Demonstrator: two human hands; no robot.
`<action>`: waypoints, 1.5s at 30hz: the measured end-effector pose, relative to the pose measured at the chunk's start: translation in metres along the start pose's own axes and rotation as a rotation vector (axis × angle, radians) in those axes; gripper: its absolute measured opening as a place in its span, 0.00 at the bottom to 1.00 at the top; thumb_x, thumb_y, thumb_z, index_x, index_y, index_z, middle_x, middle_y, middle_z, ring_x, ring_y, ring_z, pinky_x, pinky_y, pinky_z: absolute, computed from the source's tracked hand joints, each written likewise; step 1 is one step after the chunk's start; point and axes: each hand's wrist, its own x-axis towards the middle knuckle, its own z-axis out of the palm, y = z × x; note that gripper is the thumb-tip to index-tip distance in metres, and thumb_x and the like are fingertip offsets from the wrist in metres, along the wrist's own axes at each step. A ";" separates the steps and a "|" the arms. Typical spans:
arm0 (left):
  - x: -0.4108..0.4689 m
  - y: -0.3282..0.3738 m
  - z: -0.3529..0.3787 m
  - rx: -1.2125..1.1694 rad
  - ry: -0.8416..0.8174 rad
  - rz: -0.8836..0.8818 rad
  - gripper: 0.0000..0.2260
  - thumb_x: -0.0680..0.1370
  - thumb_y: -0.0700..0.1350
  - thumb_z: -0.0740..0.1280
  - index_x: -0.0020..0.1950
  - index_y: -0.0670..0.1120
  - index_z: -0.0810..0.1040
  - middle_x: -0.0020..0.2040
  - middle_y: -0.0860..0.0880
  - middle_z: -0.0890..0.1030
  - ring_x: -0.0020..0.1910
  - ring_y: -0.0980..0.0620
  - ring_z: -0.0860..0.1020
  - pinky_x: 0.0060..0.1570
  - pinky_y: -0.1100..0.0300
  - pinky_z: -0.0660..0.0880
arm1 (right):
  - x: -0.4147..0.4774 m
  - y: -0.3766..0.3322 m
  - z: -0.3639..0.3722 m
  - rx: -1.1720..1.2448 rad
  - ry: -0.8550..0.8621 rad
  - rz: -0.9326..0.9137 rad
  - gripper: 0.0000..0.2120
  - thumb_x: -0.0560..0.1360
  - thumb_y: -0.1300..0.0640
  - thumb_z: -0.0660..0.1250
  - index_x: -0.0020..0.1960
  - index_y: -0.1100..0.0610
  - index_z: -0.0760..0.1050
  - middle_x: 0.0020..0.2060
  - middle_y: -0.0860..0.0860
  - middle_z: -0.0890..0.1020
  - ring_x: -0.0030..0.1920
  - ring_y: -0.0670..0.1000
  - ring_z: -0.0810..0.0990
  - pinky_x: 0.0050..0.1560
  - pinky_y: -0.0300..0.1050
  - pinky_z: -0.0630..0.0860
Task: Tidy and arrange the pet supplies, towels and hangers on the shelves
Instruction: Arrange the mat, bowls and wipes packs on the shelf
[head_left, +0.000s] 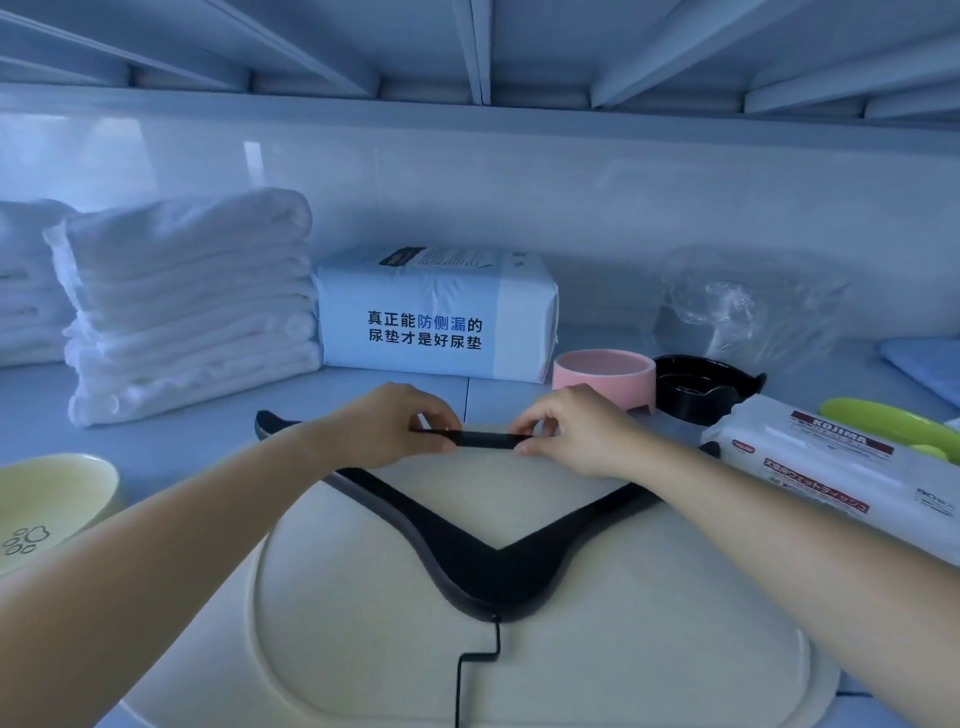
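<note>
Black hanger (467, 566) lies flat on a cream mat (623, 649) at the front of the shelf (182, 447), turned so its wire hook (478, 660) points toward the person and its straight bar (488, 440) lies on the far side. Both arms reach forward over the mat. The left hand (384, 431) pinches the left part of the bar between thumb and curled fingers, and the right hand (576, 436) pinches the right part the same way, with a short stretch of bar showing between them. The hanger's left tip pokes out past the left wrist onto the bare shelf.

Just beyond the hands stand a pink bowl (602, 376) and, touching or nearly touching it on the right, a black bowl (698, 387). Behind these sits a white and pale blue pack of pet pads (436, 317) with printed Chinese text. A tall stack of folded white towels (192, 306) stands against its left side, with a second stack (26, 291) further left. A crumpled clear plastic bag (737, 312) rests at the back right. A pack of wet wipes (831, 467) lies by the right forearm, with a green plastic item (883, 421) behind it and a blue cloth (930, 369) at the far right edge. A yellow bowl (47, 509) with a paw print sits at the left edge.
</note>
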 end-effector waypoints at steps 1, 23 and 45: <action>0.002 -0.004 -0.003 0.010 0.020 -0.013 0.04 0.75 0.52 0.68 0.46 0.62 0.78 0.46 0.62 0.80 0.43 0.60 0.76 0.44 0.68 0.71 | 0.006 -0.001 0.000 0.005 -0.005 0.006 0.07 0.72 0.52 0.71 0.50 0.49 0.82 0.44 0.47 0.83 0.41 0.49 0.79 0.45 0.44 0.76; 0.056 -0.017 0.016 -0.006 0.023 -0.094 0.06 0.76 0.52 0.66 0.50 0.55 0.81 0.43 0.61 0.77 0.41 0.65 0.73 0.40 0.71 0.67 | 0.034 0.056 -0.019 -0.334 0.187 0.223 0.31 0.63 0.47 0.76 0.64 0.46 0.71 0.64 0.41 0.72 0.64 0.46 0.70 0.57 0.40 0.66; 0.122 0.062 0.041 -0.101 0.140 0.228 0.15 0.74 0.51 0.70 0.60 0.53 0.76 0.58 0.56 0.77 0.53 0.58 0.74 0.44 0.73 0.66 | 0.030 0.068 -0.053 0.892 0.755 0.576 0.06 0.66 0.53 0.75 0.33 0.50 0.79 0.33 0.47 0.83 0.44 0.53 0.83 0.52 0.53 0.80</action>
